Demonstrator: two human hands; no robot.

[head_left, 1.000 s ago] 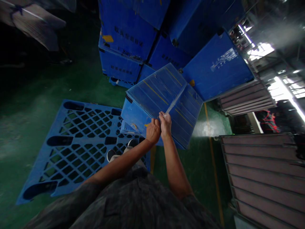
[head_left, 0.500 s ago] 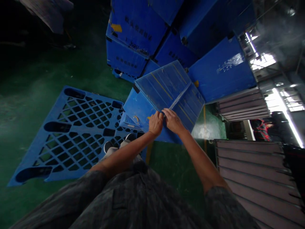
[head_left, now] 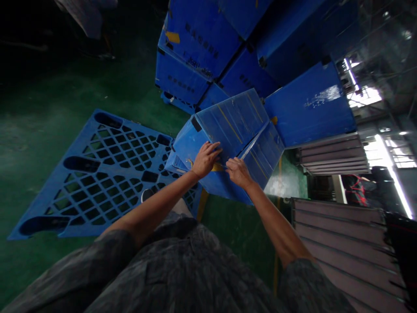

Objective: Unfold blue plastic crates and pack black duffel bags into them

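Note:
In front of me stands a blue corrugated-plastic box (head_left: 185,143) with its top facing me, crossed by yellow tape strips. A gap runs between its left flap (head_left: 224,124) and its right flap (head_left: 265,152), which is slightly raised along the seam. My left hand (head_left: 206,160) lies across the near edge of the left flap, fingers extended and apart. With curled fingers, my right hand (head_left: 238,171) grips the near corner of the right flap at the seam; the fingertips are partly hidden. Yellow tape (head_left: 217,167) shows on the box side between both hands.
A blue plastic pallet (head_left: 104,171) lies on the green floor to the left. Stacked blue boxes (head_left: 202,48) stand behind, and another blue box (head_left: 312,106) is at the right. Slatted panels (head_left: 345,234) rise at lower right. A person's clothing (head_left: 89,17) shows at upper left.
The seam between the flaps has opened into a gap as the right flap lifted. My left hand has moved left, away from my right hand, and its fingers have straightened.

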